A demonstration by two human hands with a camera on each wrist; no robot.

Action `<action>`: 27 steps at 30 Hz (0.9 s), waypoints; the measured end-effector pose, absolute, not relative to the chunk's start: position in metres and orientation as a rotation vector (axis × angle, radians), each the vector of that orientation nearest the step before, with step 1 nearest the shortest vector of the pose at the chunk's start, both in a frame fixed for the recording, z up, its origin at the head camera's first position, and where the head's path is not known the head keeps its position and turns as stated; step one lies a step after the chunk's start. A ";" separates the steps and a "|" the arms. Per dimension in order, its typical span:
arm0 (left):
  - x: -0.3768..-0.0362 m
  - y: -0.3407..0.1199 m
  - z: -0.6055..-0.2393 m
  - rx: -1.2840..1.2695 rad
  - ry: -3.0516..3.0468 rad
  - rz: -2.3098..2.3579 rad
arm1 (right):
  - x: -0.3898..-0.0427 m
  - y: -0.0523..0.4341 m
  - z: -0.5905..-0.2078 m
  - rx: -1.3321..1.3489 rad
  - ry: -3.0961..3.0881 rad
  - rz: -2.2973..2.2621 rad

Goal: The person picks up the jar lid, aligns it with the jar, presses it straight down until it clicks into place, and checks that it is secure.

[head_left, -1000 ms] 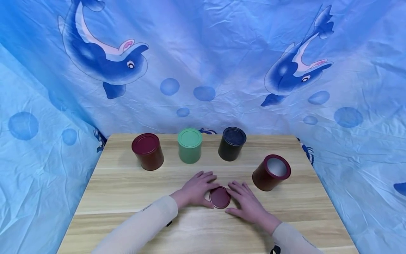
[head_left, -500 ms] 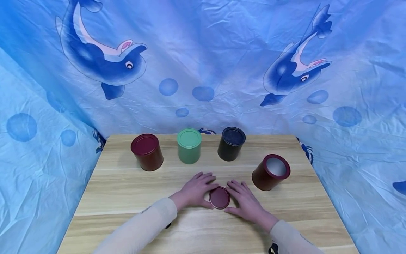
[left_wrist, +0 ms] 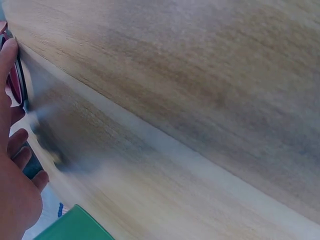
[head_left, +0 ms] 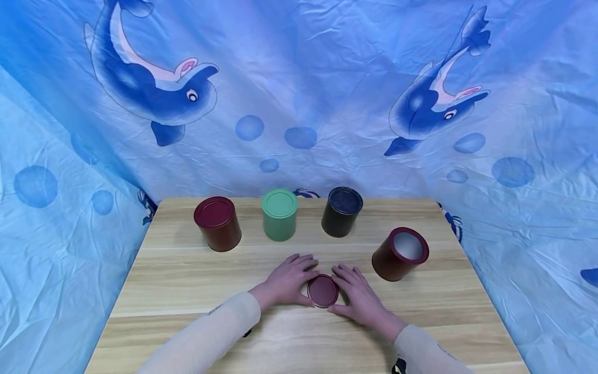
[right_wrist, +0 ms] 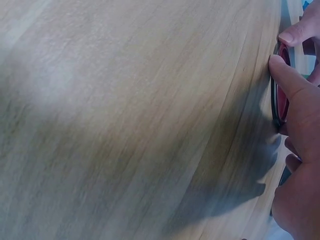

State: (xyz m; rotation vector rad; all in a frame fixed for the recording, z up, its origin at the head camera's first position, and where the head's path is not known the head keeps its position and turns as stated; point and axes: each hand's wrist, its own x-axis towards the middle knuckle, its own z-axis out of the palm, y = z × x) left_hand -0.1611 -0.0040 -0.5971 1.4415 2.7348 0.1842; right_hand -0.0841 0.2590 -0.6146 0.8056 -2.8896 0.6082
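At the near middle of the pale wooden table [head_left: 187,280] lies a flat round dark-red lid [head_left: 323,291], caught between both hands. The left hand [head_left: 287,280] pinches its left edge with thumb and curled fingers; the right hand [head_left: 359,298] does likewise on the right. Behind stand a lidded dark-red tin [head_left: 217,223], a green tin [head_left: 279,214] and a black tin [head_left: 341,211]; an open dark-red tin [head_left: 399,253] stands well right.
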 end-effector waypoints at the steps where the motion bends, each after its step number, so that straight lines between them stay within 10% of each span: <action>1: -0.161 -0.004 -0.597 1.449 2.736 0.183 | -0.085 0.259 -0.615 0.807 -2.885 0.610; 27: -0.164 -0.008 -0.599 1.539 2.757 0.159 | -0.091 0.258 -0.619 0.848 -2.809 0.650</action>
